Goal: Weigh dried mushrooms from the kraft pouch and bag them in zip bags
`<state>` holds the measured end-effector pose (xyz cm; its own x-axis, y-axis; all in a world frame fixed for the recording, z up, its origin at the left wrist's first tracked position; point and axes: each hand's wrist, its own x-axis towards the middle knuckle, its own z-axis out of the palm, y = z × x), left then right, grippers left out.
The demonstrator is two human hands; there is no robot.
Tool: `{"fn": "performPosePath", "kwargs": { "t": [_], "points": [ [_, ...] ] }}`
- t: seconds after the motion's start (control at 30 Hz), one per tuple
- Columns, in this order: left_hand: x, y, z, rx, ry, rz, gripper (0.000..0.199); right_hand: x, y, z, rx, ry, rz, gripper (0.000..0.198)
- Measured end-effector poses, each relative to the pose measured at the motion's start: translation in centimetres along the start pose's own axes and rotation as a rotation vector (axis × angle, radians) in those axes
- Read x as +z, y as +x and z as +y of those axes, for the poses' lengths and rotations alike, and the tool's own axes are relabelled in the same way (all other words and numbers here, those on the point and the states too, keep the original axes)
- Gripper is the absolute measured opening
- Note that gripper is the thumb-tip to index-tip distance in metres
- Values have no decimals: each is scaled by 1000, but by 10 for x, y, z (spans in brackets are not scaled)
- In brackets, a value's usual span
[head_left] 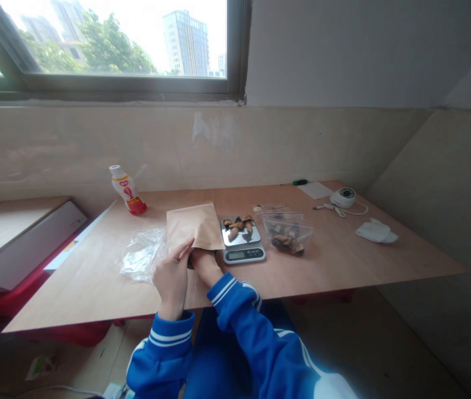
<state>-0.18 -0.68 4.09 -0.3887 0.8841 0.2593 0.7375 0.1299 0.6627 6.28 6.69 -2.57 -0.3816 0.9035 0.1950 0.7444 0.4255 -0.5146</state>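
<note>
A brown paper bag (194, 223) lies on the table with its mouth toward me. My left hand (172, 277) pinches the near edge of the bag, thumb and fingers closed on the paper. My right hand (205, 265) reaches into the bag's mouth, so its fingers are hidden. Just right of the bag stands a kitchen scale (244, 256) with a display at the front. Several brown pieces that look like dried mushrooms (239, 226) rest on its metal plate. Farther right, a clear zip bag (302, 233) holds similar dark brown pieces.
Left of the paper bag lies crumpled clear plastic (142, 255), with a drink bottle (128, 191) behind it. More zip bags (275, 209) sit beyond the scale. On the right are a white dome camera (342, 198) with cables, white paper (315, 190) and a crumpled tissue (375, 231).
</note>
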Motion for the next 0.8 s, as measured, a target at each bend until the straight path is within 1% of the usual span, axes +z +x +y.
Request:
{"fn": "performPosePath", "kwargs": {
  "t": [0.13,0.33,0.53,0.8],
  "points": [
    [1,0,0,6,13,-2,25,5,2,3,21,28,16,44],
    [1,1,2,17,55,11,26,6,3,5,50,102,43,42],
    [3,0,2,25,22,3,25,3,1,7,27,184,36,40],
    [12,-4,-2,38,41,1,26,6,6,13,14,336,76,36]
  ]
}}
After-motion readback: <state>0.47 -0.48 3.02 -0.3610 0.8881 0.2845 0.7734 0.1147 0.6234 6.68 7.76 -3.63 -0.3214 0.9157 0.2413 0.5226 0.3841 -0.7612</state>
